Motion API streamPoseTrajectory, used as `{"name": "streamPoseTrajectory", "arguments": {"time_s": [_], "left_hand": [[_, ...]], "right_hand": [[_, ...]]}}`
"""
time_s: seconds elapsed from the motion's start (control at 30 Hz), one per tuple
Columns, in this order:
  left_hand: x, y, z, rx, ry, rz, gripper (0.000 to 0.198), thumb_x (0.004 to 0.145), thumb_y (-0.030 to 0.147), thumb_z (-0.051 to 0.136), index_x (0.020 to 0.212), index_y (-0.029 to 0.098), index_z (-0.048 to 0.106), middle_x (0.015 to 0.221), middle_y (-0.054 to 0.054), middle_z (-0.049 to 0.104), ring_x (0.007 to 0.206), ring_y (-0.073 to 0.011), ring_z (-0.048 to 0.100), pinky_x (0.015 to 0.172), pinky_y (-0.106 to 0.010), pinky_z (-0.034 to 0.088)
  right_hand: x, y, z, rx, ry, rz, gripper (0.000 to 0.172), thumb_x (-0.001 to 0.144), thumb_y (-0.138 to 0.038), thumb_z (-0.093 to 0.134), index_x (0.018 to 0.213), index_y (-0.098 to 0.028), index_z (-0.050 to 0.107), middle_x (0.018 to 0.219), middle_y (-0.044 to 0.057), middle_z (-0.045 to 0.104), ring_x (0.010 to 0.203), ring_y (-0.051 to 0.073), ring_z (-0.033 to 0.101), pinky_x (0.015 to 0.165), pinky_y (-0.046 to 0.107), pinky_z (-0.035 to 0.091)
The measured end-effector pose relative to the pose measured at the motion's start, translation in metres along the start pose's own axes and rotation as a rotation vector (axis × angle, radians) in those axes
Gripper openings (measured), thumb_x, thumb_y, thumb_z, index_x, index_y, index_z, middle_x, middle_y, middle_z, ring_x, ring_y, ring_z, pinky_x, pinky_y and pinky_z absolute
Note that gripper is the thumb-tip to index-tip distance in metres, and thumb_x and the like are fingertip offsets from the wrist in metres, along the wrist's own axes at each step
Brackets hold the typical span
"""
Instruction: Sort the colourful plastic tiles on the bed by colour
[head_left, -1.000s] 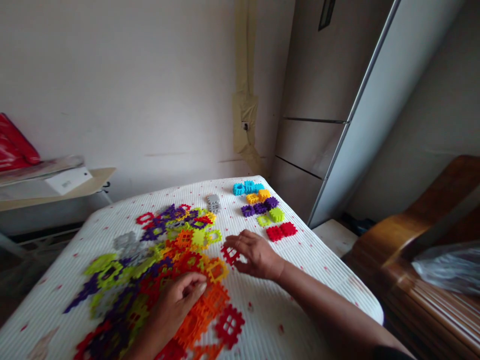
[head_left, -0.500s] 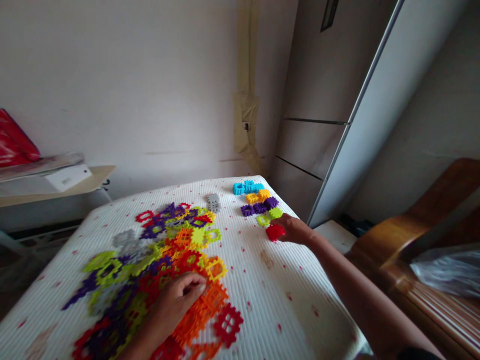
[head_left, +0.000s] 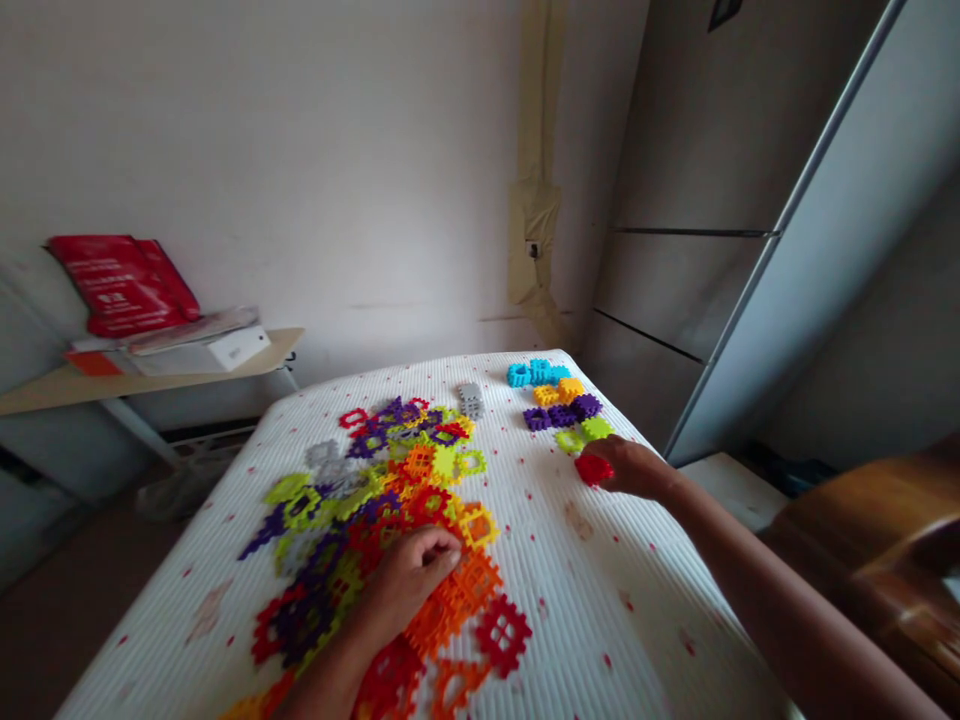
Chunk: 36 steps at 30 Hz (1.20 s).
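Observation:
My right hand (head_left: 628, 466) reaches to the table's right side, its fingers closed on a red toothed block (head_left: 593, 469) at the surface. Just behind it are light green blocks (head_left: 597, 428), then a row of purple blocks (head_left: 562, 415). My left hand (head_left: 415, 577) rests over the heap of loose toothed plastic pieces (head_left: 352, 510), its fingers curled and the thumb near the index finger. Whatever lies in it, if anything, is hidden. Orange pieces (head_left: 477, 580) lie beside the left hand, and a dark red square piece (head_left: 503, 636) lies nearer me.
Yellow blocks (head_left: 570, 389) and blue blocks (head_left: 539, 372) sit toward the far right corner, with a grey stack (head_left: 470, 399) left of them. A white quilted cover (head_left: 555, 600) spans the table. A cabinet (head_left: 667, 280) and wooden chair (head_left: 862, 530) flank its right side.
The view has turned left, so everything appears shifted to the right and more of the side table shows. My right hand stays at the red block; my left stays over the heap.

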<state>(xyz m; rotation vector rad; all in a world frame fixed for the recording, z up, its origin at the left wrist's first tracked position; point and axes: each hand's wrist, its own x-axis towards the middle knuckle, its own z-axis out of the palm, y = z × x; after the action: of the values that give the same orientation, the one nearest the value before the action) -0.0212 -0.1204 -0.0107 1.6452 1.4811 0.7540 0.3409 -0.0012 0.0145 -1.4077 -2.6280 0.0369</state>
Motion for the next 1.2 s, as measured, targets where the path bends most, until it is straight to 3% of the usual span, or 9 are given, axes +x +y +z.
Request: {"name": "streamPoseTrajectory", "arguments": {"time_s": [0.13, 0.27, 0.4, 0.57, 0.73, 0.87, 1.0, 1.2], "left_hand": [[-0.003, 0.008, -0.002, -0.036, 0.019, -0.015, 0.024, 0.075, 0.036, 0.052, 0.081, 0.017, 0.065, 0.076, -0.002, 0.065, 0.074, -0.0176, 0.059, 0.069, -0.026, 0.045], [-0.004, 0.025, -0.012, -0.058, 0.028, -0.047, 0.026, 0.076, 0.037, 0.050, 0.082, 0.017, 0.064, 0.070, -0.001, 0.062, 0.064, -0.0151, 0.055, 0.061, -0.025, 0.043], [-0.007, 0.039, -0.031, -0.031, 0.057, -0.016, 0.028, 0.076, 0.041, 0.049, 0.084, 0.018, 0.065, 0.065, 0.000, 0.060, 0.061, -0.0149, 0.055, 0.059, -0.025, 0.043], [-0.019, 0.042, -0.068, 0.080, 0.150, -0.024, 0.032, 0.074, 0.047, 0.050, 0.084, 0.020, 0.066, 0.066, 0.000, 0.063, 0.061, -0.0163, 0.057, 0.058, -0.025, 0.046], [-0.032, 0.017, -0.113, 0.097, 0.374, -0.151, 0.041, 0.062, 0.055, 0.057, 0.084, 0.022, 0.067, 0.077, -0.002, 0.070, 0.069, -0.0206, 0.064, 0.063, -0.027, 0.049], [-0.038, -0.018, -0.136, 0.104, 0.739, -0.312, 0.039, 0.053, 0.054, 0.058, 0.078, 0.025, 0.067, 0.064, 0.000, 0.069, 0.063, -0.0237, 0.063, 0.058, -0.031, 0.048], [-0.045, -0.046, -0.135, 0.030, 0.953, -0.382, 0.039, 0.057, 0.052, 0.056, 0.080, 0.022, 0.066, 0.055, -0.001, 0.064, 0.058, -0.0233, 0.060, 0.052, -0.031, 0.045], [-0.042, -0.079, -0.127, -0.118, 1.014, -0.257, 0.041, 0.063, 0.048, 0.059, 0.090, 0.018, 0.066, 0.062, 0.001, 0.063, 0.057, -0.0155, 0.055, 0.056, -0.026, 0.045]], "right_hand": [[0.000, -0.017, -0.008, 0.021, 0.063, -0.042, 0.048, 0.068, -0.016, 0.062, 0.116, -0.017, 0.058, 0.121, 0.012, 0.058, 0.110, 0.024, 0.054, 0.092, 0.035, 0.043], [0.011, -0.050, -0.006, 0.148, 0.111, -0.076, 0.033, 0.075, -0.015, 0.056, 0.107, -0.019, 0.061, 0.108, 0.008, 0.065, 0.096, 0.019, 0.061, 0.082, 0.030, 0.047], [0.037, -0.082, 0.013, 0.234, 0.071, -0.125, 0.026, 0.076, -0.014, 0.054, 0.099, -0.019, 0.065, 0.098, 0.006, 0.068, 0.086, 0.016, 0.063, 0.076, 0.026, 0.047], [0.084, -0.113, 0.032, 0.252, 0.143, -0.043, 0.030, 0.081, -0.015, 0.048, 0.105, -0.018, 0.064, 0.105, 0.006, 0.066, 0.094, 0.017, 0.061, 0.084, 0.025, 0.044], [0.135, -0.142, 0.037, 0.164, 0.157, 0.073, 0.030, 0.088, -0.019, 0.040, 0.108, -0.020, 0.061, 0.110, 0.006, 0.064, 0.103, 0.016, 0.056, 0.086, 0.025, 0.042], [0.167, -0.155, 0.042, 0.117, 0.124, 0.135, 0.027, 0.090, -0.024, 0.039, 0.108, -0.021, 0.059, 0.112, 0.007, 0.062, 0.105, 0.019, 0.054, 0.081, 0.027, 0.045], [0.184, -0.161, 0.048, 0.068, 0.055, 0.176, 0.028, 0.090, -0.030, 0.040, 0.111, -0.021, 0.056, 0.111, 0.009, 0.062, 0.103, 0.021, 0.056, 0.073, 0.030, 0.047], [0.196, -0.163, 0.052, -0.008, -0.010, 0.151, 0.031, 0.092, -0.024, 0.034, 0.105, -0.015, 0.060, 0.104, 0.015, 0.064, 0.097, 0.023, 0.059, 0.072, 0.032, 0.047]]}}
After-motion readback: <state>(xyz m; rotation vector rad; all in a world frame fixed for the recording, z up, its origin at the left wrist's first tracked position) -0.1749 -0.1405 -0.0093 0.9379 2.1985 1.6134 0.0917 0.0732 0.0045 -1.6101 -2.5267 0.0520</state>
